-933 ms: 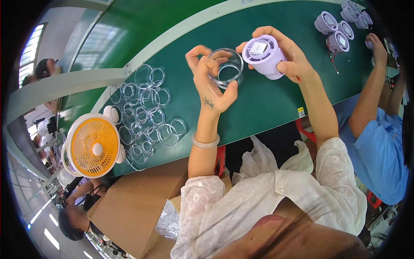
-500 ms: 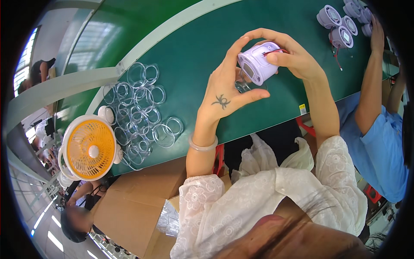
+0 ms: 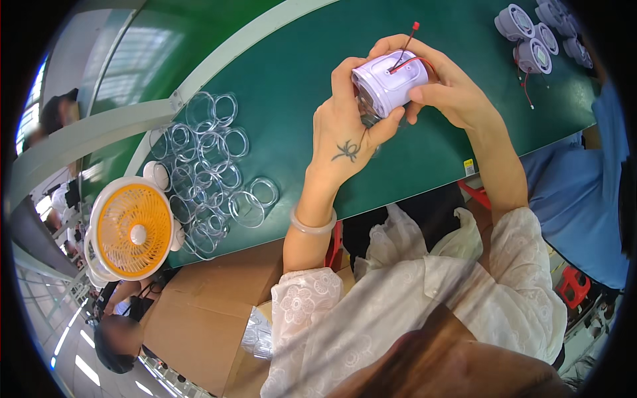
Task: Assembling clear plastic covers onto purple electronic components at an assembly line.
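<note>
Both hands are up over the green table (image 3: 279, 86), wrapped around a small lilac housing (image 3: 390, 81). The left hand (image 3: 348, 132) cups it from below and the side, thumb pressed against the lower edge, fingers curled up behind it. The right hand (image 3: 451, 89) closes on it from the other side, fingertips on the top face. So both are gripping the same part, held clear of the table surface. A red wire (image 3: 406, 48) sticks up out of the top of the housing with a little red tip on it. There's something clear tucked under the housing against the left palm (can't tell exactly what it is, it's mostly hidden).

Off to the left on the table sits a loose pile of clear rings (image 3: 212, 166), overlapping each other. Just beside that pile, at the table edge, is a small fan (image 3: 133, 229) with an orange grille. At the far right end of the table more lilac units (image 3: 534, 30) lie in a cluster, with another person's blue sleeve (image 3: 584, 186) near them. A cardboard box (image 3: 199, 312) sits below the table edge.
</note>
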`<act>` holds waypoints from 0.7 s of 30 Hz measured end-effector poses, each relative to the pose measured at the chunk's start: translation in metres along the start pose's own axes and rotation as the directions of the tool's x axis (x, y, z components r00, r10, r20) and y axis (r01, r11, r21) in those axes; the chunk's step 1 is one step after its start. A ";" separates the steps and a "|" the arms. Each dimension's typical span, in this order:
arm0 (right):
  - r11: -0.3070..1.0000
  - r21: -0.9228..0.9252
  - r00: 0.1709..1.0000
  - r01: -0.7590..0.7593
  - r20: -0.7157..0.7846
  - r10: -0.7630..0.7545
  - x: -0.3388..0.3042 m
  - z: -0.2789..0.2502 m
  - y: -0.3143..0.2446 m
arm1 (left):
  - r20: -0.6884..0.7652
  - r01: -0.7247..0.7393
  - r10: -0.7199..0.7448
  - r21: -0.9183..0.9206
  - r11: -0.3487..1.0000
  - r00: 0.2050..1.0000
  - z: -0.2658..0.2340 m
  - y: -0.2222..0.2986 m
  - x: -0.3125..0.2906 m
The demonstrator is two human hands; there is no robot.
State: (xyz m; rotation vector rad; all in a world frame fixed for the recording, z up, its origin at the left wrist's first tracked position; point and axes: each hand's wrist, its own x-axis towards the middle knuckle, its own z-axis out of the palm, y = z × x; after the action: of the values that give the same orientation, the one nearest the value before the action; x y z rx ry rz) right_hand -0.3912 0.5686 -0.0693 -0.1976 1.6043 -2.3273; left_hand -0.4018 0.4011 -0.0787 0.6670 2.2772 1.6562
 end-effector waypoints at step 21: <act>0.997 0.043 0.998 -0.068 -0.010 0.069 0.004 -0.001 0.012 | -0.087 -0.143 0.158 0.156 0.977 0.984 0.005 0.003 -0.001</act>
State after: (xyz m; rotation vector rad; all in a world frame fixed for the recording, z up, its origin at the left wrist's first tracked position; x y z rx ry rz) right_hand -0.3928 0.5645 -0.0815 -0.1182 1.5403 -2.3120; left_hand -0.3985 0.4056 -0.0775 0.8273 2.4967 1.6291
